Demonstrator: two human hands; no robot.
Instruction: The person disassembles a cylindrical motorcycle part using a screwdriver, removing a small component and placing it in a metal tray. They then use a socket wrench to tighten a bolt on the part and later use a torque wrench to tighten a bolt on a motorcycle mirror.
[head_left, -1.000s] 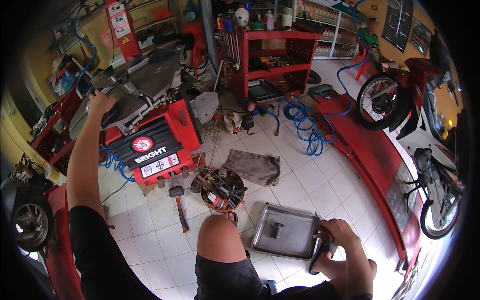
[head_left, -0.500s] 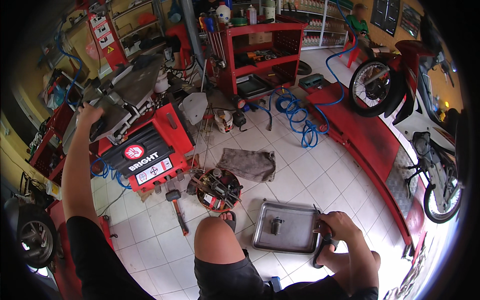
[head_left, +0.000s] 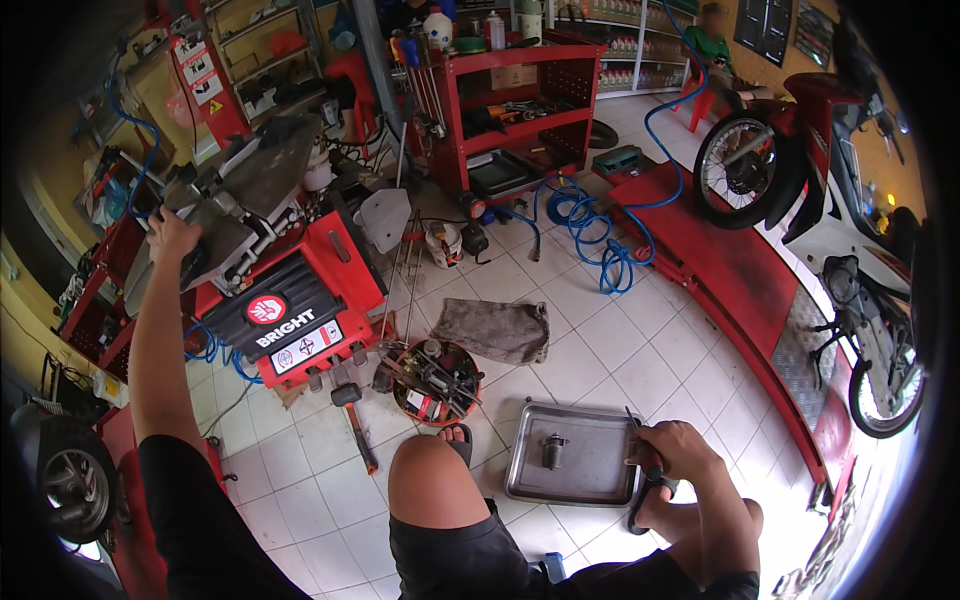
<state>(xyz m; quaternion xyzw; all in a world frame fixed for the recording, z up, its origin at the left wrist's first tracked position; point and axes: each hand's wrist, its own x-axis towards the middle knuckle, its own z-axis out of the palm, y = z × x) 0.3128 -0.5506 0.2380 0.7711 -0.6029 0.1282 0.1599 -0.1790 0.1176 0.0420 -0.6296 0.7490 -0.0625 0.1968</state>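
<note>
Left of the right hand (head_left: 683,450), wrapped round one tool (head_left: 651,462), one part (head_left: 553,452) is held in one tray (head_left: 600,472); at the left hand (head_left: 174,238), grip unclear, one machine (head_left: 345,262) is seen.

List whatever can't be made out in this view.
All in the head view:
Left hand: too small to tell what, if anything, it grips on the red-and-black machine.
Dark red tool: partly covered by the right hand, so its full shape is hidden.
Basin: piled tools hide its bottom.
Motorcycle: its right side fades into the dark fisheye rim.
</note>
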